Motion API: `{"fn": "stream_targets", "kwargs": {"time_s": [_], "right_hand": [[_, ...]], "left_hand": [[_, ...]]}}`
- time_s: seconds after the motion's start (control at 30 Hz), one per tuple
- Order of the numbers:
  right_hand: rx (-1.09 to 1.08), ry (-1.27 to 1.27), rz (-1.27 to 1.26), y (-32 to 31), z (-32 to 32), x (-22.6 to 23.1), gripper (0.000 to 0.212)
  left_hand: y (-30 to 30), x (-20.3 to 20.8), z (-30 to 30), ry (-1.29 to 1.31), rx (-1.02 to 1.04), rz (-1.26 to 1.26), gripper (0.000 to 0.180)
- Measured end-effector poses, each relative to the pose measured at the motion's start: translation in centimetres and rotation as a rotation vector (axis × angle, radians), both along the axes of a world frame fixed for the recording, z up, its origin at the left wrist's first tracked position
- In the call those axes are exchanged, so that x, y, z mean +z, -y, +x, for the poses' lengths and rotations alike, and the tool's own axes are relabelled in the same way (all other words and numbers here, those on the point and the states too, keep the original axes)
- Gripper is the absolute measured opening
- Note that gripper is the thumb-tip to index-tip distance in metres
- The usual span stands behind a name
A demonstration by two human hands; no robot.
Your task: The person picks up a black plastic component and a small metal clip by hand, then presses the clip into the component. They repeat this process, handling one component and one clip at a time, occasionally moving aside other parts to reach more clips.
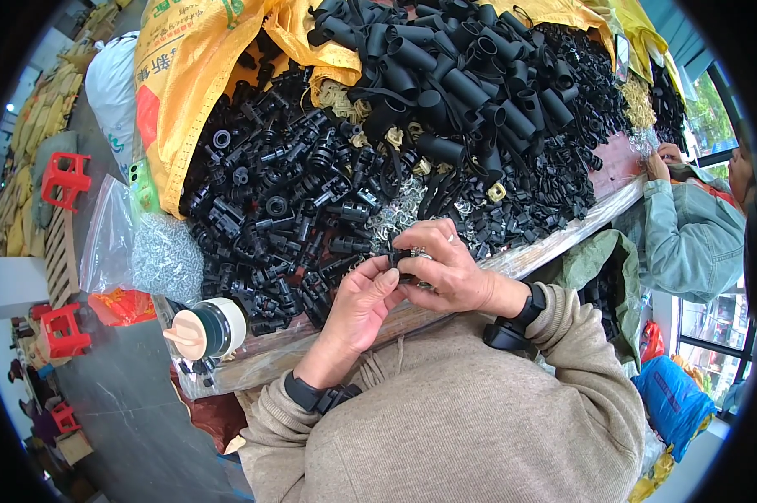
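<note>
My left hand point(363, 300) and my right hand point(447, 272) meet over the near edge of the table, fingers closed together around a small black plastic part point(397, 256). Fingers cover most of it, so its exact kind is hard to tell. Just beyond my hands lies a scatter of small silvery metal pieces point(403, 205). To the left spreads a heap of black plastic fittings point(269, 197), and at the far side black tubes point(466, 88) are piled. Small flat black pieces point(521, 201) lie to the right.
A cup with a cream lid point(206, 331) stands at the table's left corner, beside a clear bag of screws point(167, 256). An open yellow sack point(198, 75) rises at the far left. At the right a co-worker's sleeve point(688, 235) reaches over the table. Red stools point(64, 180) stand on the floor.
</note>
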State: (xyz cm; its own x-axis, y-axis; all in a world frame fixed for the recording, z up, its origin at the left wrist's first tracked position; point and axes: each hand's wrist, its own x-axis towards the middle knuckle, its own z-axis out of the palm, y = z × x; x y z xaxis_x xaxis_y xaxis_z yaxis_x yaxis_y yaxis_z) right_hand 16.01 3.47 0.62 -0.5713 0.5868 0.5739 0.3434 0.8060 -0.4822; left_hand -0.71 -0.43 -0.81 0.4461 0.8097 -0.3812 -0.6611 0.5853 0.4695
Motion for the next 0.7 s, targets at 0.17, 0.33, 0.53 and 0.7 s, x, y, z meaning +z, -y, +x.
{"fn": "stream_targets", "kwargs": {"time_s": [0.17, 0.33, 0.53, 0.7], "right_hand": [[0.020, -0.005, -0.069, -0.1, 0.2, 0.3, 0.033], [0.008, -0.073, -0.139, 0.0, 0.5, 0.2, 0.032], [0.059, -0.090, -0.115, -0.1, 0.9, 0.2, 0.029], [0.051, -0.094, -0.096, 0.0, 0.9, 0.3, 0.029]], "left_hand": [[0.0, 0.1, 0.0, 0.004, 0.003, -0.026, 0.023], [-0.1, 0.5, 0.2, 0.005, 0.002, -0.032, 0.023], [-0.1, 0.8, 0.3, 0.024, 0.007, -0.008, 0.022], [0.1, 0.1, 0.3, 0.001, 0.031, -0.014, 0.020]]}}
